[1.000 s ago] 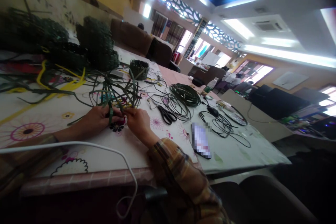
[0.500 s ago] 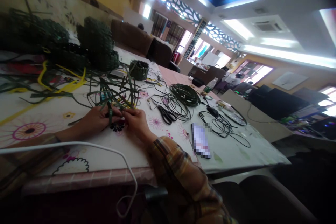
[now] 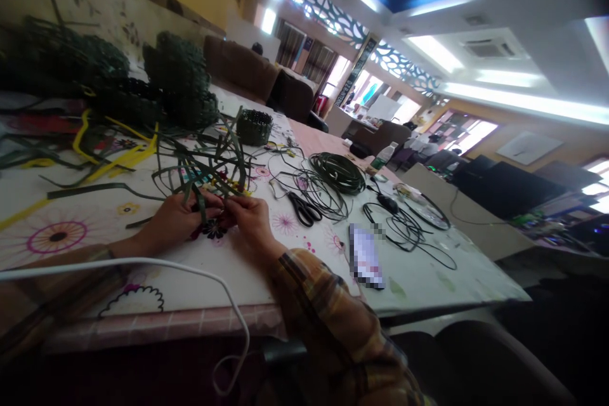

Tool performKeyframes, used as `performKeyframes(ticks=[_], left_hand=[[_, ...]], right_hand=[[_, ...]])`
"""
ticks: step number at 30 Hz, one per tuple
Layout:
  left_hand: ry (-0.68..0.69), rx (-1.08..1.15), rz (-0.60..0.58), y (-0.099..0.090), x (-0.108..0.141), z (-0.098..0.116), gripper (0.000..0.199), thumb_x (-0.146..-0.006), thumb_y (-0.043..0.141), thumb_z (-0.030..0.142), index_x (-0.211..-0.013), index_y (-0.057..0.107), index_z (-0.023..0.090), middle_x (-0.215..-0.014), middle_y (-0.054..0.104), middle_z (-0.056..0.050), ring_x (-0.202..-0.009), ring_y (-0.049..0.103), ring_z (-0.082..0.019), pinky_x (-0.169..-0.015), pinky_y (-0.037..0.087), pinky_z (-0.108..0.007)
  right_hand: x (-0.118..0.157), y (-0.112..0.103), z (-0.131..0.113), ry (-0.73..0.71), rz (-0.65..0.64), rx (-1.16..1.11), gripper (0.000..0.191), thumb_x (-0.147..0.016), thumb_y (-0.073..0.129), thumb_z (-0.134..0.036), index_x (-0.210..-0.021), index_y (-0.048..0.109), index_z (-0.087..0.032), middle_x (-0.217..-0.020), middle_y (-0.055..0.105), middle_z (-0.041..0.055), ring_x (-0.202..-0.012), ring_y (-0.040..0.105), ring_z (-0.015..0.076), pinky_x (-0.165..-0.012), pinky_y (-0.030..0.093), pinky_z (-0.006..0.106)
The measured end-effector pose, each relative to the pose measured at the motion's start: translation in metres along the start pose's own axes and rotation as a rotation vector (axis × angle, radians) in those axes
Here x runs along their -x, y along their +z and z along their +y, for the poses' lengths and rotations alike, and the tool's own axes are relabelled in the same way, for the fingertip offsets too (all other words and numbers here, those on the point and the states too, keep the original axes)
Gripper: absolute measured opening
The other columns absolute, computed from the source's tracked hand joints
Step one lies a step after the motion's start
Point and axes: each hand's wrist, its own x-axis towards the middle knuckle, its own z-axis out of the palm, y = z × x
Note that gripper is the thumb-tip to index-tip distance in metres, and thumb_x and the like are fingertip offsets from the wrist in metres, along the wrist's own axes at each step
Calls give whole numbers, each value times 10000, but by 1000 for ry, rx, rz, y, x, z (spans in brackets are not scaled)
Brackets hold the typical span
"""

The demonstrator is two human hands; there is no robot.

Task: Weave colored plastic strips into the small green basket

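Nearer swings one long green strip [image 3: 85, 190], left hand [image 3: 178, 222] and right hand [image 3: 250, 214] pinching the strip bundle [image 3: 209, 167], close together!

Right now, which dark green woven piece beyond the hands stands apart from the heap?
The small round piece, straight beyond the right hand; the others are bunched together in the heap on the left.

The green strips [image 3: 202, 205] look like smooth plastic, the woven basket [image 3: 255, 128] rough, the sleeve [image 3: 328, 304] matt cloth.
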Motion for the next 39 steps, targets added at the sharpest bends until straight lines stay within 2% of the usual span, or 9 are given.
performKeyframes(ticks=[4, 8, 15, 20, 22, 25, 30, 36, 39], left_hand=[[-31, 77, -68, 0, 6, 2, 398, -746, 808, 599, -857, 752, 221, -551, 613, 24, -634, 665, -208, -625, 585, -297], [8, 117, -112, 1, 9, 6, 340, -750, 838, 542, -804, 725, 226, -629, 665, 9, -735, 709, -223, -729, 620, -327], [-97, 16, -47, 1, 6, 3, 423, -710, 812, 614, -856, 788, 218, -606, 674, -10, -733, 716, -255, -681, 604, -338], [-271, -24, -94, -1, 3, 3, 522, -685, 808, 656, -902, 792, 181, -601, 681, -13, -560, 631, -201, -494, 481, -274], [-286, -79, -107, -2, 2, 3, 533, -675, 809, 682, -859, 776, 182, -614, 691, -19, -527, 610, -193, -460, 443, -265], [-172, -88, -144, -4, 0, 5, 498, -733, 769, 681, -833, 776, 193, -649, 708, -26, -611, 664, -216, -545, 513, -278], [-35, -3, -227, -6, -4, 12, 464, -764, 723, 615, -964, 811, 206, -882, 800, -59, -857, 740, -271, -846, 610, -362], [-80, -53, -227, -5, -5, 3, 500, -782, 715, 643, -952, 801, 181, -823, 776, -54, -875, 724, -279, -842, 598, -361], [-83, 24, -146, -1, -2, -4, 485, -754, 766, 643, -893, 808, 180, -947, 793, -73, -910, 726, -269, -866, 602, -362]], right_hand=[[3, -1, -10, -33, 65, 227, 262, -922, 732, -412, -807, 836, -201, -597, 696, -11, -636, 692, 142, -591, 498, 202], [7, -2, -17, -89, 122, 423, 292, -930, 723, -380, -709, 823, -217, -554, 670, -9, -672, 672, 139, -588, 442, 189], [6, -3, -11, -79, 57, 169, 326, -943, 696, -418, -731, 789, -189, -531, 597, -41, -510, 552, 90, -515, 401, 180], [11, -4, -13, -159, -7, 218, 346, -1000, 637, -447, -830, 812, -201, -601, 642, -26, -553, 582, 101, -536, 426, 185], [14, -5, -15, -225, -34, 259, 342, -1019, 620, -438, -866, 818, -205, -633, 668, -18, -603, 616, 112, -573, 446, 189], [18, -6, -18, -289, -68, 337, 289, -1013, 648, -403, -883, 817, -208, -666, 693, -12, -651, 643, 122, -617, 459, 196], [21, -5, -23, -306, 21, 450, 336, -1040, 590, -352, -796, 768, -205, -719, 732, 6, -688, 649, 138, -649, 459, 213], [24, 0, -33, -253, 176, 775, 378, -1040, 552, -315, -719, 712, -198, -749, 745, 33, -708, 626, 146, -670, 377, 252], [26, 3, -40, -168, 208, 980, 325, -1024, 571, -321, -774, 742, -204, -790, 767, 50, -723, 634, 165, -643, 323, 271]])
